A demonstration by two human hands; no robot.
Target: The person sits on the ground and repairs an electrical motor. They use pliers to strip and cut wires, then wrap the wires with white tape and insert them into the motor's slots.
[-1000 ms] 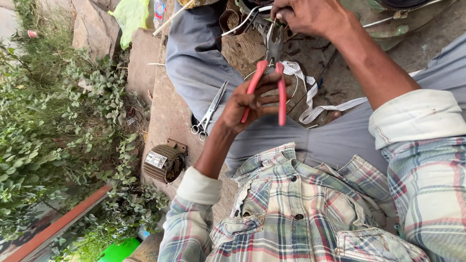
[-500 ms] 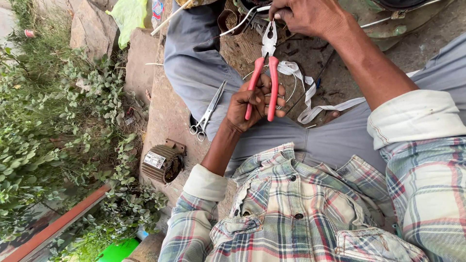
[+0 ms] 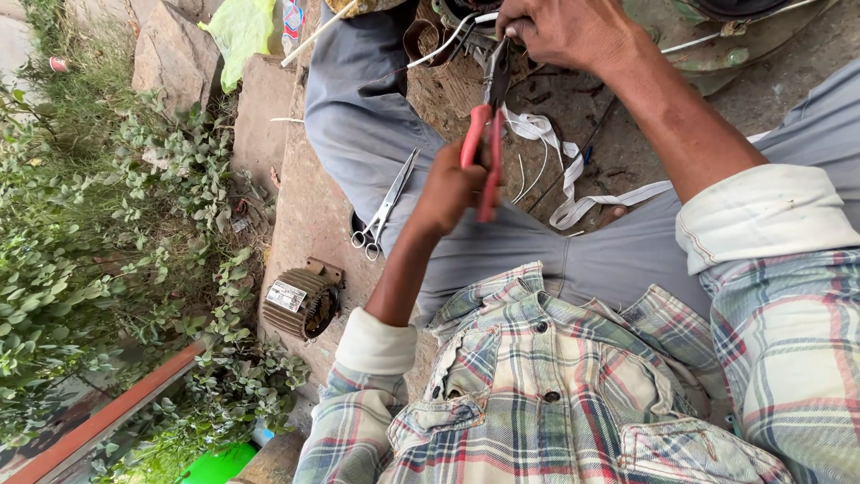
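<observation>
Head view looks down over a plaid shirt and grey trousers, and appears turned upside down; by the sleeves, the left hand (image 3: pixel 452 190) is closed around the red, smooth-coated handles of the pliers (image 3: pixel 485 134), squeezed nearly together; their dark metal nose points up to the right hand (image 3: pixel 564 31), whose fingers are pinched shut on a thin white wire (image 3: pixel 443 43) at the plier tips; the wire curves away leftward over a rusty brown can; a flat white tape (image 3: pixel 573 184) loops loosely across the dirty, gritty ground between the knees, just beside the pliers; steel scissors (image 3: pixel 383 208) with ring handles lie along the grey trouser leg, near the left hand; a ribbed, round motor (image 3: pixel 300 303) of dull metal sits on the rough concrete slab, well apart from the hands; leafy green bushes fill the side beyond the slab, beside pale angular stones.
</observation>
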